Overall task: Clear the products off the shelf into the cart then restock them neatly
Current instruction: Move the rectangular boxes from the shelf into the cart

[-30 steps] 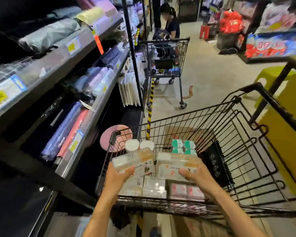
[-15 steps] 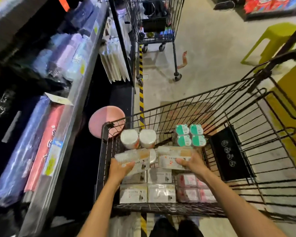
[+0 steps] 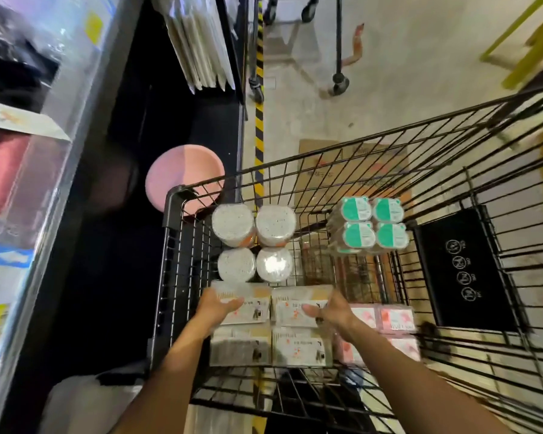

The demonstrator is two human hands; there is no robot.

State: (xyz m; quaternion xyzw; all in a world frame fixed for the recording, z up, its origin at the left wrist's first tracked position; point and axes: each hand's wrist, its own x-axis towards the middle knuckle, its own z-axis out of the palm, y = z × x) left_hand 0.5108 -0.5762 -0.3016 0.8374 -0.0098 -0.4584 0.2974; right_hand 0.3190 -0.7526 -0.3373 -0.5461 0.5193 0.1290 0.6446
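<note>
On my far left I see the glossy grey metal shelf edge (image 3: 60, 126) with yellow and blue price tags, blurred wrapped goods above it, and a round pink plastic disc (image 3: 182, 170) in the dark bay below. The black wire shopping cart (image 3: 452, 145) stands close beside that bay on a pale concrete floor (image 3: 405, 73) crossed by a yellow-and-black hazard stripe (image 3: 259, 142).

Inside the cart, four round white speckled tubs (image 3: 254, 242) sit touching in a square at the left; four teal-lidded clear packs (image 3: 373, 227) cluster further right, with bare wire between the groups. Nearer me lie flat clear plastic boxes with printed cards (image 3: 270, 346).

My left hand (image 3: 215, 308) grips one such box, fingers curled over its edge; my right hand (image 3: 329, 310) grips its neighbour likewise. Pink-printed flat packs (image 3: 395, 317) lie right of them, then a black warning panel (image 3: 461, 270).
</note>
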